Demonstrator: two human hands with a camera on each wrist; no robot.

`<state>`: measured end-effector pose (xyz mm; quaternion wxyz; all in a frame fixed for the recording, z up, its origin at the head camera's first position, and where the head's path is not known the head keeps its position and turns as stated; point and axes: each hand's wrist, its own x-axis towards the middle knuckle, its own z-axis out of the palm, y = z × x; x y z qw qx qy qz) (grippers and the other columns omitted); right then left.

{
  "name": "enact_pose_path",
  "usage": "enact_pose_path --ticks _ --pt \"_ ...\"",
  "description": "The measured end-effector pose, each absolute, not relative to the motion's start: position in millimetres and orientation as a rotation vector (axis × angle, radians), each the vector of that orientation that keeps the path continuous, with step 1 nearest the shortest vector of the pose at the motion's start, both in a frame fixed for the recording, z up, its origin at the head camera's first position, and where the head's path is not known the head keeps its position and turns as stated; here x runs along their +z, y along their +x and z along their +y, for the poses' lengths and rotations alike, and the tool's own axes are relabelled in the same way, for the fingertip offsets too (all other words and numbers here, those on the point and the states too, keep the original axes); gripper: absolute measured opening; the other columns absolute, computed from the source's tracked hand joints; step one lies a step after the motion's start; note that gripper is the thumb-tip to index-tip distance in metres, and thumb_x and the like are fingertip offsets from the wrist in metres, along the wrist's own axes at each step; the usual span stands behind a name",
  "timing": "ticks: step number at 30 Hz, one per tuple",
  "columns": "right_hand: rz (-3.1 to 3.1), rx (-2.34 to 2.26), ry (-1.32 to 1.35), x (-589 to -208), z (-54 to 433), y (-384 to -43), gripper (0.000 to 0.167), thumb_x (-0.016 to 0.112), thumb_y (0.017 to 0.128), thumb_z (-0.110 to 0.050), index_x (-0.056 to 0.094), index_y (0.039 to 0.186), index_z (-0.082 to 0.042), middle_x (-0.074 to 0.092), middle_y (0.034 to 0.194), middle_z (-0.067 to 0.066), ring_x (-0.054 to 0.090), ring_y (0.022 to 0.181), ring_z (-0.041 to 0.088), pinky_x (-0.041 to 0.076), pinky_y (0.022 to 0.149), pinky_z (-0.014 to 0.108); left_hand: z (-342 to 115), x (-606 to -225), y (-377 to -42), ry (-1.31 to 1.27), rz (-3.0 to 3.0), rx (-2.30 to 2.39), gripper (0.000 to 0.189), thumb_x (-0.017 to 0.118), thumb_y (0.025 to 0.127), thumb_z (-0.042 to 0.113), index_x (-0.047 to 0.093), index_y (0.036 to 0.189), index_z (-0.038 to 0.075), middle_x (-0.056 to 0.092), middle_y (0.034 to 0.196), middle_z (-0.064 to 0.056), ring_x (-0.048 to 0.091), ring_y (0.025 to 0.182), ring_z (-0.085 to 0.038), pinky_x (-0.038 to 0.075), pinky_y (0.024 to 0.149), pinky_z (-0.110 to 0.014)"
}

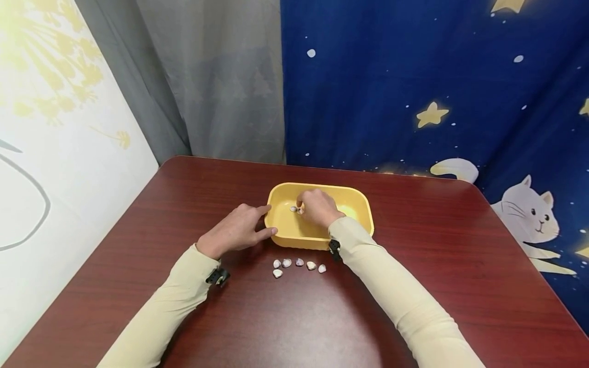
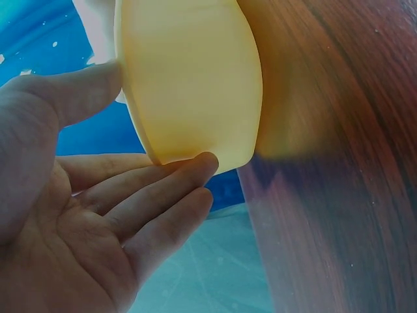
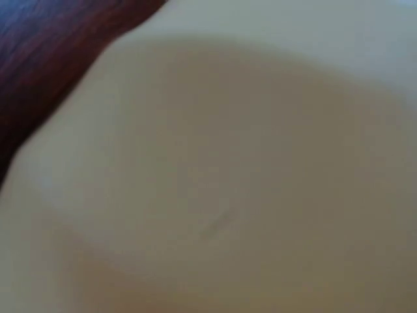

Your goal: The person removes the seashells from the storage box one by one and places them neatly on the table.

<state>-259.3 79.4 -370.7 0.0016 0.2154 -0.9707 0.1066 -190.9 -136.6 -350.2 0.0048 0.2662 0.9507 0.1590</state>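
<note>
A yellow plastic basin (image 1: 317,242) stands on the table. My left hand (image 1: 234,230) touches its left end. In the left wrist view the thumb (image 2: 91,94) meets the rim, while the nearly straight fingers (image 2: 163,202) lie along the outer wall. My right hand (image 1: 317,207) reaches down inside the basin, its fingers curled and pinching a small seashell (image 1: 300,210); the thumb is hidden. Just left of those fingertips another seashell (image 1: 293,209) lies on the basin floor. The right wrist view holds only a blurred pale yellow surface and a bit of table.
In front of the basin lie several small shells in a row, among them a purplish shell (image 1: 299,262), with one shell (image 1: 277,273) nearer the person. The dark red wooden table (image 1: 207,179) ends at a grey curtain (image 1: 230,76) and a blue curtain (image 1: 368,92).
</note>
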Motion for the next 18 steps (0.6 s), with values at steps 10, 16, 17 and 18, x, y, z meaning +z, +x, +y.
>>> enact_pose_path --ticks 10,16,17,18 --pt "-3.078 0.252 0.698 -373.6 76.1 -259.8 0.013 0.069 0.086 -0.006 0.078 0.093 -0.012 0.074 0.097 0.004 0.065 0.088 0.021 0.057 0.073 0.04 -137.1 -349.1 -191.1 0.822 2.974 0.497 0.065 0.07 0.093 0.039 0.057 0.137 -0.006 0.066 0.073 -0.004 0.057 0.07 -0.014 0.05 0.067 -0.027" --pt "-3.08 0.252 0.698 -373.3 75.8 -260.1 0.009 0.068 0.086 -0.005 0.075 0.085 -0.012 0.071 0.091 0.003 0.061 0.082 0.019 0.053 0.068 0.036 -137.1 -349.8 -191.3 0.808 2.97 0.502 0.065 0.07 0.093 0.04 0.057 0.137 -0.005 0.066 0.073 -0.004 0.057 0.07 -0.014 0.049 0.067 -0.027" --pt "-3.083 0.253 0.697 -373.1 75.9 -260.2 0.01 0.068 0.086 -0.005 0.074 0.085 -0.012 0.071 0.09 0.003 0.06 0.081 0.019 0.053 0.067 0.035 -137.0 -349.7 -191.3 0.807 2.968 0.503 0.065 0.07 0.093 0.04 0.056 0.138 -0.005 0.066 0.072 -0.005 0.057 0.07 -0.014 0.049 0.067 -0.027" --pt "-3.086 0.252 0.695 -373.0 76.0 -260.3 0.009 0.068 0.086 -0.005 0.074 0.084 -0.012 0.071 0.09 0.003 0.06 0.081 0.019 0.052 0.067 0.035 -136.9 -349.7 -191.3 0.808 2.968 0.504 0.065 0.07 0.093 0.04 0.056 0.138 -0.005 0.066 0.072 -0.005 0.057 0.07 -0.014 0.049 0.067 -0.027"
